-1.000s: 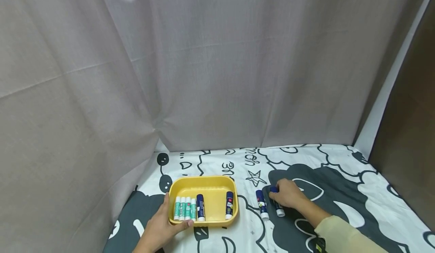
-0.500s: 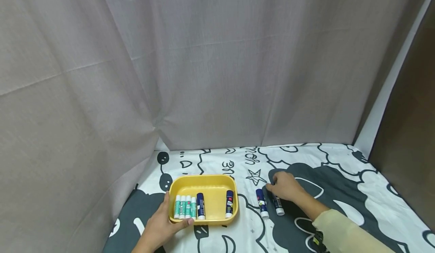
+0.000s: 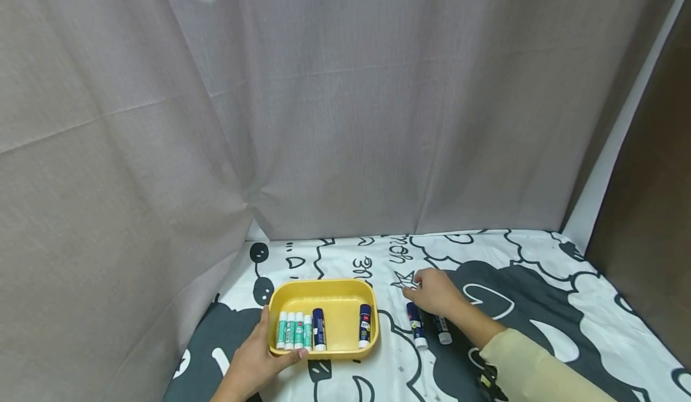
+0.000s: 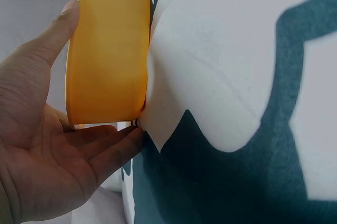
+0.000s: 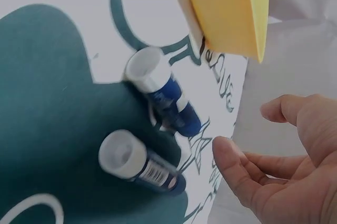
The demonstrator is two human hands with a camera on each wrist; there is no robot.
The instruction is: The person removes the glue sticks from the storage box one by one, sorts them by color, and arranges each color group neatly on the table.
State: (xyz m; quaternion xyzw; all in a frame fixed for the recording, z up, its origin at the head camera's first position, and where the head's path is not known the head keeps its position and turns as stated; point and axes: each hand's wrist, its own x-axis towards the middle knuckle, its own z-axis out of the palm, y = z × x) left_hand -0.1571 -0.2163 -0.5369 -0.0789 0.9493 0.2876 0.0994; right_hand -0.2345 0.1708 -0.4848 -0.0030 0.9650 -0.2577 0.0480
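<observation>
My left hand (image 3: 252, 360) grips the near left corner of a yellow tray (image 3: 340, 287), thumb at the near rim and fingers along the left side. In the left wrist view the tray's outer wall (image 4: 110, 50) lies against that hand. Several green-and-white glue sticks (image 3: 294, 331) lie in a row inside, beside a blue glue stick (image 3: 318, 330); another blue glue stick (image 3: 364, 326) is at the right end. My right hand (image 3: 436, 294) hovers empty by two blue glue sticks on the cloth, the left one (image 5: 166, 98) and the right one (image 5: 145, 166), thumb and fingers apart.
A white cloth (image 3: 378, 384) with dark cartoon prints covers the surface. Grey curtain (image 3: 345, 120) hangs behind and to the left. A brown panel (image 3: 648, 210) stands at the right.
My right hand has let go of the right-hand blue glue stick and moved left, towards the upper end of the other one. The left hand and tray stay in place.
</observation>
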